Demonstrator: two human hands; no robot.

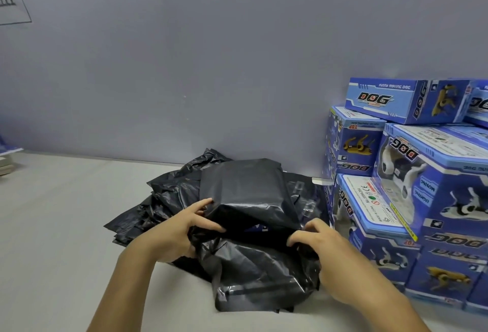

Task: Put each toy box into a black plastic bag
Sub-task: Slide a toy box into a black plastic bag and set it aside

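Black plastic wraps a toy box [248,194] that lies in the middle of the worktop [66,213], its far end pointing at the wall; a sliver of blue print [260,228] shows at the bag's open mouth on the near side. The left hand [182,228] curls its fingers and thumb round the left edge of that mouth and grips the film. The right hand [317,242] pinches the right edge of the mouth, fingers bent over the plastic. The wrapped box rests on a loose heap of black plastic bags [163,199] that spreads to the left and toward the wall, and more crumpled bag film [258,279] lies under and in front of both hands. Just to the right, blue toy boxes marked DOG [412,199] stand stacked in several layers against the grey wall [184,67], with pictures of yellow and of black-and-white robot dogs on their faces. At the far left edge a few flat things [8,160] lie, too blurred to name.
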